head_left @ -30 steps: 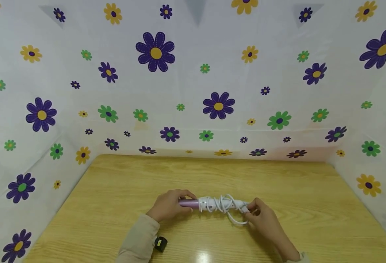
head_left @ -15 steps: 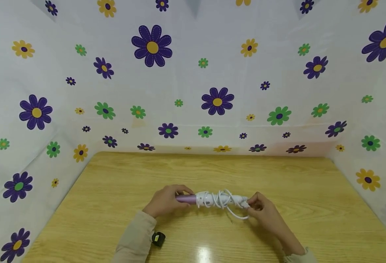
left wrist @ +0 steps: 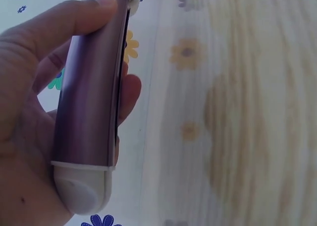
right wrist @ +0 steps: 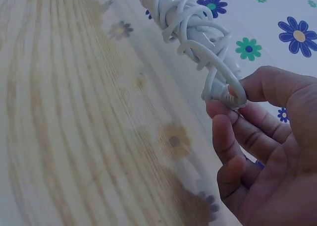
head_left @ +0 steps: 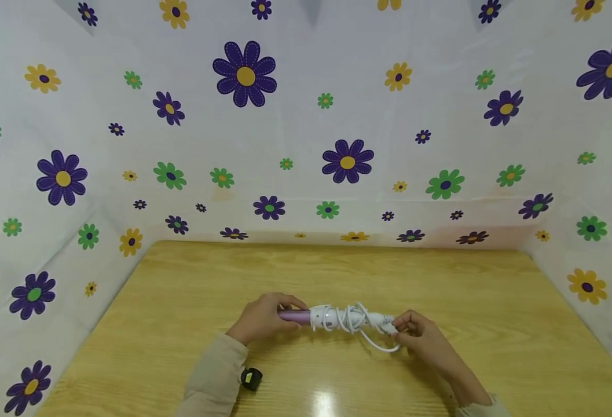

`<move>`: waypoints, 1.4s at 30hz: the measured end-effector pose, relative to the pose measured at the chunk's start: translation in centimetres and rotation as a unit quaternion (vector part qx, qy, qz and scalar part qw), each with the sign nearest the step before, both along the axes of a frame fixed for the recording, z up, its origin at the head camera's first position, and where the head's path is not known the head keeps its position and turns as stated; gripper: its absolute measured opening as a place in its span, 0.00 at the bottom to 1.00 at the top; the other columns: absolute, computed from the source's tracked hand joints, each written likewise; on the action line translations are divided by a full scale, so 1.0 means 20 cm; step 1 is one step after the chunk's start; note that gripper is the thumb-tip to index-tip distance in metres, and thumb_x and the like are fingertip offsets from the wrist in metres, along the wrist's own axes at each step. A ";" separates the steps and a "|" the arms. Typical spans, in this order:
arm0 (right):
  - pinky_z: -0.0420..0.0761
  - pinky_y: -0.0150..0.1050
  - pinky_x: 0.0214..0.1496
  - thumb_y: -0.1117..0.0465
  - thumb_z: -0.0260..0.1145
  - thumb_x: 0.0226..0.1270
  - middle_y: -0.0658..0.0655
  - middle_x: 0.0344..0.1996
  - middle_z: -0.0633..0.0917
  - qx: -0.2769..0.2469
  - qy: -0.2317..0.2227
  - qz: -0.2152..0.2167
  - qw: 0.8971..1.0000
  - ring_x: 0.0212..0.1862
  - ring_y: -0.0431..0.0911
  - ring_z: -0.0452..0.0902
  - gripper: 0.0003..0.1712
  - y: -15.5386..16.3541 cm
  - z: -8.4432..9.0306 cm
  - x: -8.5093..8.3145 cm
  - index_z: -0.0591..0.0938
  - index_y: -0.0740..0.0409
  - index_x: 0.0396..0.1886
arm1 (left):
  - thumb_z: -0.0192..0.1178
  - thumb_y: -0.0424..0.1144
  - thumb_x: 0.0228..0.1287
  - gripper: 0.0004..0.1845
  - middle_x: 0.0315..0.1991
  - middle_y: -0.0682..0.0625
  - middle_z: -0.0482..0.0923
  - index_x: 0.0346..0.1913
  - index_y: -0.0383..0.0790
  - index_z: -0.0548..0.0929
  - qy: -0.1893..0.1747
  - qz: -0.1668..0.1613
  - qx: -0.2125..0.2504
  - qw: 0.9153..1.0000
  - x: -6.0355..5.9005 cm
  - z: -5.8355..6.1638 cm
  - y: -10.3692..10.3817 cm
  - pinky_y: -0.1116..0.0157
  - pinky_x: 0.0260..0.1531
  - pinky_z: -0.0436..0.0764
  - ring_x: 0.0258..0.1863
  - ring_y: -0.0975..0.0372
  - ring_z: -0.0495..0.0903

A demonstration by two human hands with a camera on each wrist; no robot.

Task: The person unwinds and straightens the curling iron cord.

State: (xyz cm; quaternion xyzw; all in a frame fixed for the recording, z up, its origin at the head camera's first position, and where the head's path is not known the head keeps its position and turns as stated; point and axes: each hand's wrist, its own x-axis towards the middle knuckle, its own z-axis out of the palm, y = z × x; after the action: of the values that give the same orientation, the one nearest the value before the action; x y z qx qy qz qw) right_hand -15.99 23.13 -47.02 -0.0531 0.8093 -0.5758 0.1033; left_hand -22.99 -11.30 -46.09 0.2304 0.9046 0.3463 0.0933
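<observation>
A hair straightener with a purple barrel (left wrist: 91, 92) and a white handle (head_left: 318, 317) is held level over the table, barrel to the left. Its white cord (right wrist: 190, 18) winds round the handle in several crossing loops, and one loose loop hangs below. My left hand (head_left: 264, 317) grips the barrel, thumb laid along it; the white rounded tip (left wrist: 81, 189) shows near the palm in the left wrist view. At the handle's far end my right hand (head_left: 425, 341) pinches a white piece of the cord (right wrist: 230, 97) between thumb and fingertips, its other fingers curled.
The wooden table (head_left: 206, 272) spreads under both hands. A white sheet with printed flowers (head_left: 295, 133) rises behind the table and along both sides. A small black device (head_left: 251, 379) sits at the left sleeve's cuff.
The head view has tilted slightly. My right hand has shifted a little to the right, and the loose cord loop has moved with it. Both hands keep their hold.
</observation>
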 end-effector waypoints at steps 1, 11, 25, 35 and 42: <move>0.76 0.32 0.32 0.65 0.64 0.64 0.59 0.39 0.81 0.003 0.001 -0.003 1.000 0.35 0.38 0.76 0.17 0.00 0.00 0.00 0.73 0.72 0.46 | 0.73 0.48 0.49 0.17 0.36 0.57 0.82 0.46 0.60 0.86 0.005 0.001 -0.003 1.000 0.00 0.00 0.01 0.63 0.32 0.74 0.32 0.65 0.76; 0.72 0.31 0.28 0.64 0.61 0.66 0.51 0.31 0.85 -0.057 -0.066 -0.096 0.992 0.28 0.40 0.73 0.11 -0.06 0.05 0.02 0.74 0.67 0.43 | 0.73 0.52 0.48 0.20 0.39 0.56 0.82 0.47 0.61 0.85 -0.021 0.024 0.022 0.999 0.00 -0.02 0.01 0.60 0.36 0.75 0.36 0.63 0.77; 0.71 0.26 0.30 0.63 0.58 0.68 0.41 0.30 0.85 -0.189 -0.122 -0.045 0.973 0.27 0.33 0.71 0.03 -0.05 0.04 0.02 0.76 0.51 0.38 | 0.73 0.47 0.51 0.18 0.39 0.53 0.81 0.47 0.61 0.84 -0.048 0.027 0.045 0.997 -0.01 0.01 -0.03 0.60 0.37 0.75 0.37 0.60 0.78; 0.71 0.29 0.31 0.63 0.62 0.65 0.45 0.31 0.85 -0.102 -0.090 -0.113 0.984 0.27 0.36 0.69 0.12 -0.09 0.06 0.01 0.74 0.65 0.45 | 0.72 0.49 0.52 0.17 0.42 0.52 0.85 0.47 0.62 0.85 0.007 0.053 0.010 0.999 0.00 0.01 0.02 0.60 0.35 0.75 0.35 0.63 0.78; 0.73 0.31 0.31 0.65 0.63 0.64 0.48 0.31 0.86 -0.069 -0.089 -0.139 0.984 0.28 0.38 0.71 0.11 -0.09 0.05 -0.01 0.75 0.65 0.43 | 0.72 0.48 0.52 0.17 0.41 0.52 0.85 0.47 0.61 0.85 0.016 0.056 0.006 0.998 0.00 0.01 0.01 0.61 0.34 0.75 0.35 0.63 0.79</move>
State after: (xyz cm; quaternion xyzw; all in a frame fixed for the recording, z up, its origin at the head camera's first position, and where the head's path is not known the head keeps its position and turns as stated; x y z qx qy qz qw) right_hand -16.09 21.34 -46.04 0.1039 0.7545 -0.6418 0.0896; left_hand -23.00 -11.12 -45.80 0.1854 0.9154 0.3527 0.0575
